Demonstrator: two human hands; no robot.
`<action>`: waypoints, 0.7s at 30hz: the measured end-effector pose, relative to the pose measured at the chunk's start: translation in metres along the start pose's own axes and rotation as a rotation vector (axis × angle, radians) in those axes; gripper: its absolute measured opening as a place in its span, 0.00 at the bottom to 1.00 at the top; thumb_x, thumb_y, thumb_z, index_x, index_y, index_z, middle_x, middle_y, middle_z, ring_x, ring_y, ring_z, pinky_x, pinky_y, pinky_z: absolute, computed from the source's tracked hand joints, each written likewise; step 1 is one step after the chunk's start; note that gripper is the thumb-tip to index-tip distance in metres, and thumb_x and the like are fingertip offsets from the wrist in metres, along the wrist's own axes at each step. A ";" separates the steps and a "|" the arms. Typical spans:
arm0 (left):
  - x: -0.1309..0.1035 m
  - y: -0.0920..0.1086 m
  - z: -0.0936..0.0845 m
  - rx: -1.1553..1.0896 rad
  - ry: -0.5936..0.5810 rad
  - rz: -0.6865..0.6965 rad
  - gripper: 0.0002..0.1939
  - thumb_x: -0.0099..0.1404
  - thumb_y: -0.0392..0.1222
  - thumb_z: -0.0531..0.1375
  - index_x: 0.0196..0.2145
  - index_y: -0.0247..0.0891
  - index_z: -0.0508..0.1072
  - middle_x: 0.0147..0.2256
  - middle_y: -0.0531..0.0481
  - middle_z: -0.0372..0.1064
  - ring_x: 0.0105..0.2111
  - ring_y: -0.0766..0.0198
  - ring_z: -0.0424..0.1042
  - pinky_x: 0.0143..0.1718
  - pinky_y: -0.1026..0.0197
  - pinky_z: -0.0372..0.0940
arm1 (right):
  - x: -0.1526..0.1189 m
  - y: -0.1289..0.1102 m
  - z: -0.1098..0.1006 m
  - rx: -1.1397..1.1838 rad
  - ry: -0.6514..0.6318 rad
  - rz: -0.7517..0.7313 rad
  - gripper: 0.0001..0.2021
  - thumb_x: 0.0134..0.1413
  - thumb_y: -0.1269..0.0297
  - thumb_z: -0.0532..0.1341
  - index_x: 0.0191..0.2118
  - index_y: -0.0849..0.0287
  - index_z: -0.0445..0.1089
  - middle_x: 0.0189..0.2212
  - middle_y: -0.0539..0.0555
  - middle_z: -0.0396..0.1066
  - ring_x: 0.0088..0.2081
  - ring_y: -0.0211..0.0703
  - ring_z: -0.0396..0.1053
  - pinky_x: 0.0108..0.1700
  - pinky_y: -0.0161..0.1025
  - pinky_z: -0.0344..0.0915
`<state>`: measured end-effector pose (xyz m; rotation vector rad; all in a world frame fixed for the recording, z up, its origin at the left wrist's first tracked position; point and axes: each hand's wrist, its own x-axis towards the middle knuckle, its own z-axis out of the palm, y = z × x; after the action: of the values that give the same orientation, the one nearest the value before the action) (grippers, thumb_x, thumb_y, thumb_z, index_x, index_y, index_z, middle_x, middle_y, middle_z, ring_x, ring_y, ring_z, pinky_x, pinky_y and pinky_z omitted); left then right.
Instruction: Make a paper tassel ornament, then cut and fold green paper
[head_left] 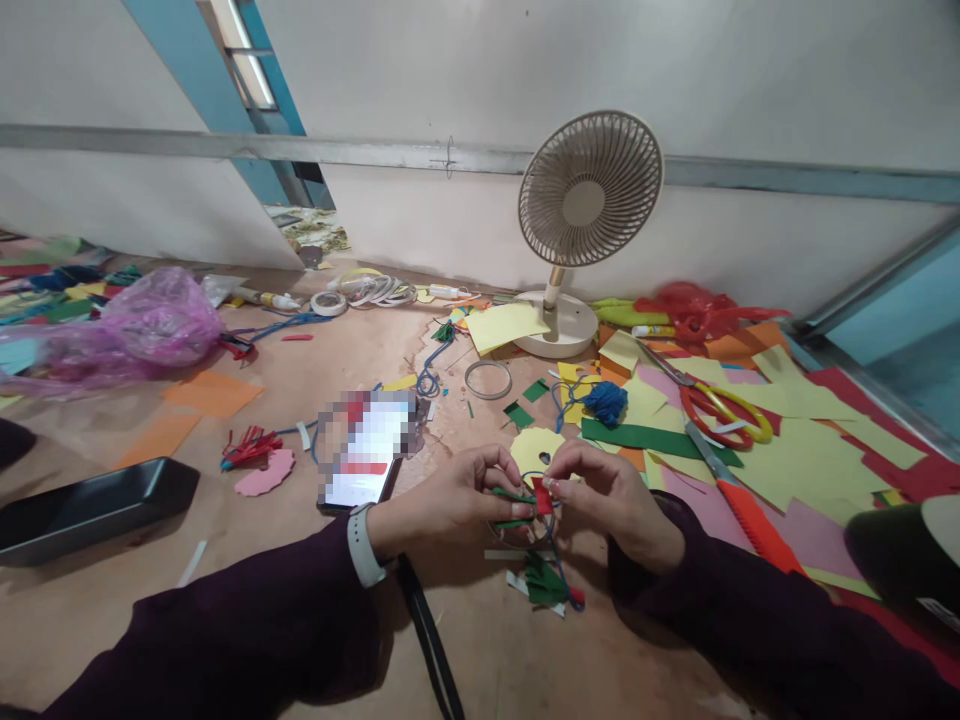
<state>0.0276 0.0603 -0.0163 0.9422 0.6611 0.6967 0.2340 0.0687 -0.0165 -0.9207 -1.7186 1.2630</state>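
Basically my left hand point(461, 497) pinches green paper point(512, 523) while my right hand point(619, 505) grips a red strip point(542, 498), probably mid-wrap, so snug tension matters next

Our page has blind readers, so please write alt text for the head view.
A person's left hand holds green strips while the right hand pinches a small red piece, above a cluttered brown table. Behind them stands a beige fan; a lit phone is to their left, with coloured paper sheets and scissors to the right.
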 end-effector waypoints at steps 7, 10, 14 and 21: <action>0.000 -0.003 0.001 0.017 -0.046 0.013 0.18 0.52 0.40 0.71 0.32 0.34 0.65 0.28 0.52 0.73 0.28 0.69 0.74 0.30 0.67 0.67 | -0.001 0.001 0.001 -0.038 -0.012 0.133 0.14 0.48 0.54 0.67 0.29 0.59 0.67 0.27 0.49 0.66 0.30 0.38 0.63 0.34 0.37 0.60; -0.001 -0.006 0.001 0.045 -0.060 0.022 0.18 0.53 0.40 0.70 0.32 0.35 0.64 0.29 0.52 0.73 0.30 0.68 0.74 0.31 0.67 0.67 | -0.001 0.002 0.002 -0.095 -0.014 0.091 0.12 0.51 0.55 0.64 0.28 0.59 0.68 0.26 0.50 0.66 0.31 0.39 0.63 0.35 0.38 0.59; -0.001 -0.006 0.001 0.079 -0.066 0.058 0.16 0.55 0.39 0.69 0.31 0.34 0.64 0.29 0.53 0.72 0.28 0.70 0.73 0.30 0.68 0.66 | -0.001 0.000 0.005 -0.160 0.051 0.055 0.11 0.52 0.57 0.63 0.26 0.59 0.67 0.25 0.50 0.65 0.30 0.39 0.62 0.35 0.38 0.60; -0.004 -0.007 0.004 0.194 -0.047 0.141 0.13 0.58 0.38 0.67 0.31 0.34 0.64 0.29 0.53 0.70 0.27 0.71 0.70 0.29 0.69 0.64 | 0.001 -0.003 0.010 -0.170 0.067 0.154 0.13 0.48 0.56 0.63 0.23 0.59 0.65 0.22 0.49 0.63 0.26 0.37 0.60 0.30 0.37 0.57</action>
<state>0.0299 0.0524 -0.0196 1.1894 0.6330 0.7414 0.2247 0.0647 -0.0154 -1.2017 -1.7489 1.1820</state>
